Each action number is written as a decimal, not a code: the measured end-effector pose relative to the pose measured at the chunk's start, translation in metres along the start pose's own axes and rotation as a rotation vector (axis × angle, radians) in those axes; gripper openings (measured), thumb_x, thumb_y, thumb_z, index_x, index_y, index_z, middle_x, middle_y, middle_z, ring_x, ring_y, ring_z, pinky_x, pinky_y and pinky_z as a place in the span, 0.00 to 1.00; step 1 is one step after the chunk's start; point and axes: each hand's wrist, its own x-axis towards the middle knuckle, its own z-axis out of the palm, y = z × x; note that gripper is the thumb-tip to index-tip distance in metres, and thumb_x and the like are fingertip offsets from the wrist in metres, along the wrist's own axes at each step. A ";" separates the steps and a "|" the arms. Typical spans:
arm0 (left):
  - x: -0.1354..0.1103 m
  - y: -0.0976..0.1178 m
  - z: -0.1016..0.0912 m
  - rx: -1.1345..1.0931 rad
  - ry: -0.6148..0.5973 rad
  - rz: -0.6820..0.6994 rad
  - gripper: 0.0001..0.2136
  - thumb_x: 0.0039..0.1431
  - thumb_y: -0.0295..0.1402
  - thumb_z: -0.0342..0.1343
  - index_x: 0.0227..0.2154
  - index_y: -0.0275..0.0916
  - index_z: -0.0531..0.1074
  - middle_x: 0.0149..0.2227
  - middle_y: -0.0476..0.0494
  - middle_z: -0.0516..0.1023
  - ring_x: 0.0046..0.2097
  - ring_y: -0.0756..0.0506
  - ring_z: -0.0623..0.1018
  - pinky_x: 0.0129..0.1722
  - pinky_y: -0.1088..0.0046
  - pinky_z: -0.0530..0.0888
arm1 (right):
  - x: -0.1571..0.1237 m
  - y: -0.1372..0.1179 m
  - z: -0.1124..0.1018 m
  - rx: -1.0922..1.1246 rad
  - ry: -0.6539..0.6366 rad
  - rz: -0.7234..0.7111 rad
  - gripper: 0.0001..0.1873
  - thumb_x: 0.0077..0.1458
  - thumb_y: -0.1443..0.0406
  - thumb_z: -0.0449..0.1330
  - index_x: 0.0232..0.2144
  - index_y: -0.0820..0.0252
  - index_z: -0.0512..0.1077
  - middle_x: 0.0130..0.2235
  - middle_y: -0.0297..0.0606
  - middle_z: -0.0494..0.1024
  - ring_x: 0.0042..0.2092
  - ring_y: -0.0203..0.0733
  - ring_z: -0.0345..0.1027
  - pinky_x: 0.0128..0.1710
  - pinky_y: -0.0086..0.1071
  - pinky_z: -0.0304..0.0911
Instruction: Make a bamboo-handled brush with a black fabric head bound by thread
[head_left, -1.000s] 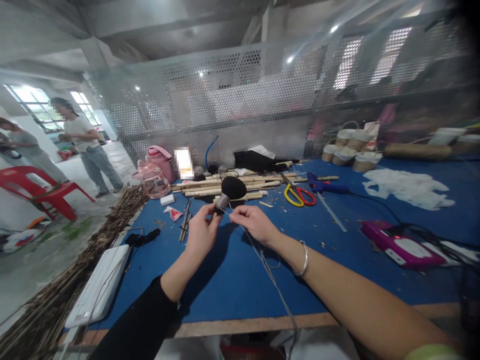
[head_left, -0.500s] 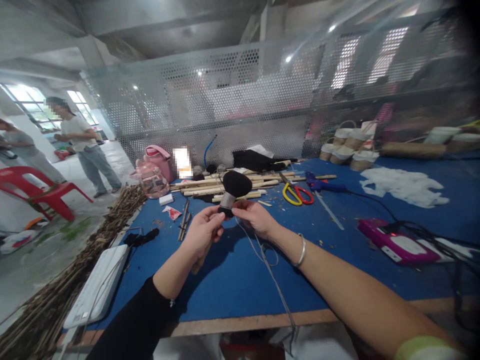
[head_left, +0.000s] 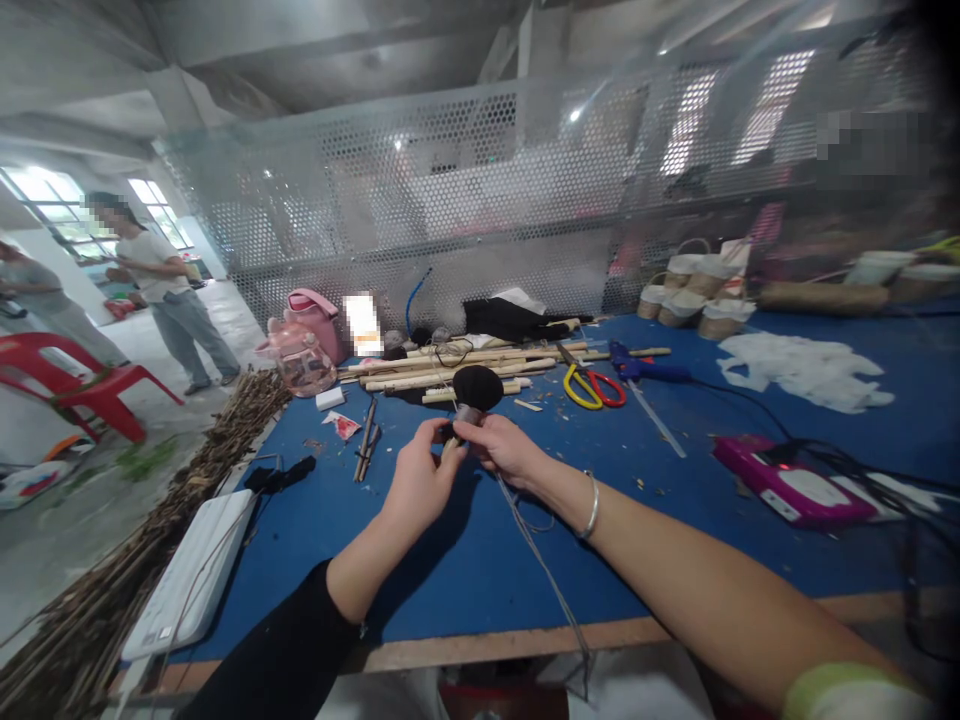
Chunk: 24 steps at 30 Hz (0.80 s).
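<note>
A stick with a rounded black fabric head is held up over the table between my hands. Grey cord is wound in a band just below the head. My left hand is closed around the lower part, where black material and a bit of pale stick show between thumb and fingers. My right hand pinches at the grey band, its fingertips touching the wrapping. Loose grey cord runs from below my right hand down over the table's front edge. My fingers hide part of the stick.
Pale sticks lie behind my hands, with scissors and a blue glue gun to their right. A purple box with black cables, white cloth, a white power bank and a pink bag are around. Two people stand far left.
The black head has dropped lower and tilted away. My left hand has turned so its back shows more, and the stick end below it is no longer visible. My right hand has moved onto the grey band.
</note>
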 end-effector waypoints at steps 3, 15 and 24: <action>0.004 0.002 -0.003 -0.048 -0.006 0.011 0.16 0.54 0.38 0.54 0.43 0.37 0.69 0.33 0.44 0.77 0.22 0.54 0.68 0.22 0.78 0.64 | -0.002 -0.004 0.000 -0.070 0.005 -0.085 0.21 0.44 0.50 0.62 0.20 0.60 0.61 0.11 0.21 0.50 0.14 0.26 0.38 0.14 0.27 0.33; 0.011 0.014 -0.012 -0.536 -0.140 -0.238 0.16 0.50 0.44 0.56 0.32 0.34 0.68 0.28 0.48 0.72 0.17 0.58 0.62 0.13 0.82 0.60 | -0.015 -0.022 0.003 -0.049 0.018 -0.205 0.13 0.42 0.58 0.61 0.19 0.62 0.66 0.13 0.24 0.55 0.16 0.27 0.41 0.17 0.27 0.35; 0.010 0.020 -0.012 -0.590 -0.125 -0.288 0.14 0.50 0.42 0.57 0.29 0.35 0.67 0.27 0.49 0.71 0.18 0.58 0.63 0.12 0.82 0.61 | -0.010 -0.015 0.000 -0.071 -0.012 -0.218 0.14 0.42 0.57 0.62 0.20 0.62 0.67 0.13 0.24 0.56 0.16 0.27 0.43 0.17 0.26 0.36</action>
